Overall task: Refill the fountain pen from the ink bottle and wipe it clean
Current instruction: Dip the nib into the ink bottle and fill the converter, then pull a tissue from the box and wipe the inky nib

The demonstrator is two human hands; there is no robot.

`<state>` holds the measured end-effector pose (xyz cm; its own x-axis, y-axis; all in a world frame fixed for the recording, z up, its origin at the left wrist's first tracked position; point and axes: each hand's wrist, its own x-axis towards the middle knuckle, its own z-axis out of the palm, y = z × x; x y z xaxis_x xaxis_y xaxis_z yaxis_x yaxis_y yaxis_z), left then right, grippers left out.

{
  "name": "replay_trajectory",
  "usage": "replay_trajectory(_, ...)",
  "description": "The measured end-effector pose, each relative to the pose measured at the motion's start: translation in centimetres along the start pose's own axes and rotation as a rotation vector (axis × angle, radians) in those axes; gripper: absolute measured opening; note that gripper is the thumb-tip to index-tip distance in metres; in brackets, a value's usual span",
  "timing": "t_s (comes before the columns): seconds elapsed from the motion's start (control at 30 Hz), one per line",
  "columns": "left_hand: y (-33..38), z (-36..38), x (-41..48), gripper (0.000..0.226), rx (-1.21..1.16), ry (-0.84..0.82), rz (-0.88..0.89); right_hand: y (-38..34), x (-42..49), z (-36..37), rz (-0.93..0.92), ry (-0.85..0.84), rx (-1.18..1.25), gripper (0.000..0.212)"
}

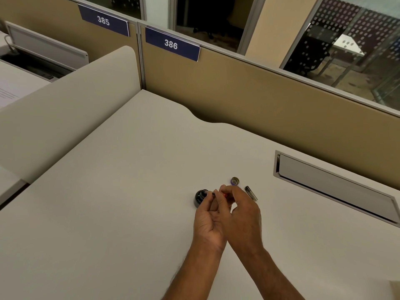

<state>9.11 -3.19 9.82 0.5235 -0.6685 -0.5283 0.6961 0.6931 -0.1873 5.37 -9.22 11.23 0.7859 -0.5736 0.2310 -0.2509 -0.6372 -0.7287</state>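
A dark round ink bottle stands open on the white desk. Its gold cap lies upturned a little behind my hands. A dark pen barrel lies on the desk to the right of the cap. My left hand and my right hand meet just right of the bottle, fingertips pinched together on a small pen part with a red bit showing. Most of that part is hidden by my fingers.
A grey cable flap is set into the desk at the right. Tan partition panels with signs 385 and 386 close the back, and a white divider bounds the left side. A pale object corner shows at bottom right.
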Motion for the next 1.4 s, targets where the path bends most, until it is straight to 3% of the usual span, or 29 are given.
replay_trajectory(0.2, -0.1, -1.0, 0.5, 0.044, 0.107, 0.080, 0.061, 0.0, -0.5, -0.5, 0.045, -0.001, 0.074, 0.005)
replay_trajectory(0.43, -0.1, -1.5, -0.1, 0.039, 0.314, 0.108, 0.148, 0.2, -1.6, -1.1, 0.126, 0.004, 0.200, 0.016)
replay_trajectory(0.93, 0.1, -3.1, -2.5, 0.020, 1.051, 0.029, 0.360, 0.8, -4.7, -2.8, 0.603, -0.005, 0.617, 0.013)
replay_trajectory(1.13, -0.7, -2.8, -4.3, 0.020, 1.219, 0.028, 0.394, 0.2, -6.2, -4.5, 0.647, -0.033, 0.708, 0.012)
replay_trajectory(1.4, -2.1, -0.7, -7.6, 0.015, 1.275, -0.049, 0.395, -1.5, -8.5, -7.1, 0.629, 0.038, 0.770, 0.011)
